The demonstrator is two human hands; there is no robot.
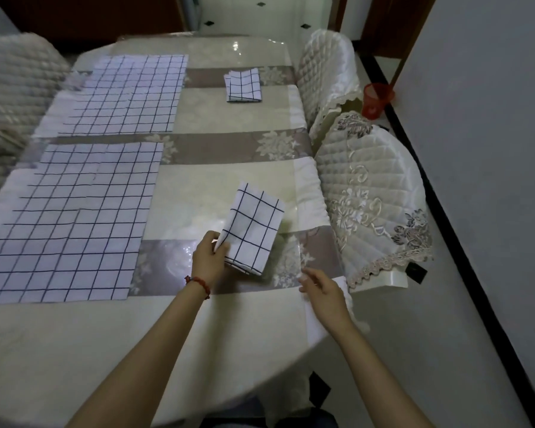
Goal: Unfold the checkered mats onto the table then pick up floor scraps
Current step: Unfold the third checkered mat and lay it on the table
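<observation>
Two white mats with dark check lines lie unfolded on the left half of the table, one near (71, 223) and one far (127, 94). A folded checkered mat (252, 230) is lifted at its left edge, pinched by my left hand (209, 257) over the table's right side. My right hand (320, 288) hovers over the table's right edge with fingers loosely spread, holding nothing. Another folded checkered mat (244, 85) rests at the far right of the table.
The table (217, 118) has a beige and grey floral cover under clear film. Two quilted chairs (371, 193) stand tight against its right side, another chair (10, 88) at the left. A red bin (376, 100) sits on the floor by the wall.
</observation>
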